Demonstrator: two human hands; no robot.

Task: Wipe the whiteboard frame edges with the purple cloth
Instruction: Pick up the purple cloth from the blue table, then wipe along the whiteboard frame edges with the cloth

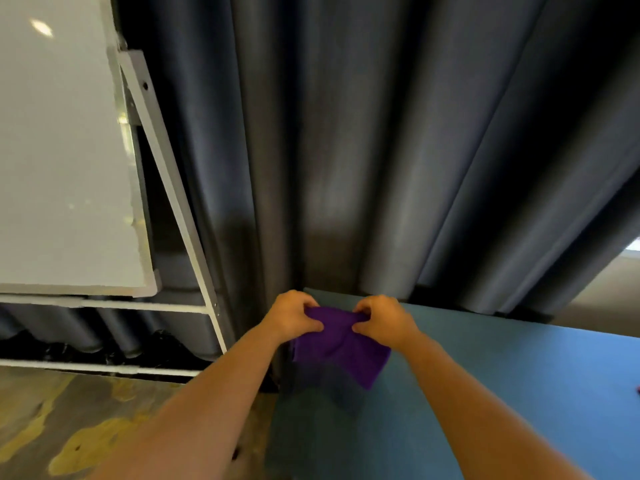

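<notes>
The purple cloth [341, 344] hangs between both hands over the near corner of a blue table. My left hand [292, 315] pinches its upper left edge and my right hand [384, 318] pinches its upper right edge; the rest of the cloth droops toward me. The whiteboard [62, 150] stands tilted at the left, its pale metal frame edge [136, 188] running down the right side to a rounded bottom corner. Both hands are well to the right of the board and below it, not touching it.
The blue table [502, 393] fills the lower right. A white stand leg [166, 157] and crossbars [104, 303] hold the board. Dark grey curtains [346, 133] hang behind everything. Mottled brown and yellow floor [69, 427] lies at the lower left.
</notes>
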